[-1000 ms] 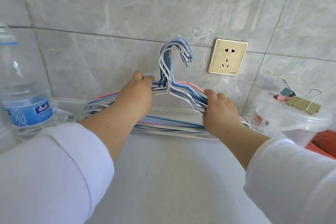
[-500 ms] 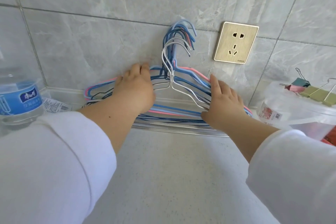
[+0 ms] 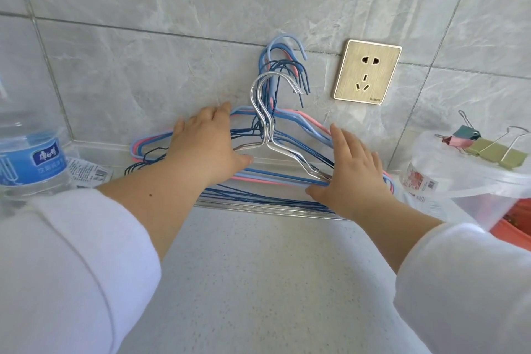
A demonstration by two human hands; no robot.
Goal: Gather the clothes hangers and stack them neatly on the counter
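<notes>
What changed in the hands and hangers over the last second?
Both hands let go: the left hand and right hand, which gripped the hangers a second ago, now lie open and flat on them, pressing them toward the wall. The stack leans against it, hooks up. Bottle, socket and tub look unmoved.

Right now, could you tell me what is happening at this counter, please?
A person is tidying a stack of hangers leaned against the tiled wall at the back of the counter. The left hand and right hand rest flat and open on the stack, one to each side of the hooks, gripping nothing.
</notes>
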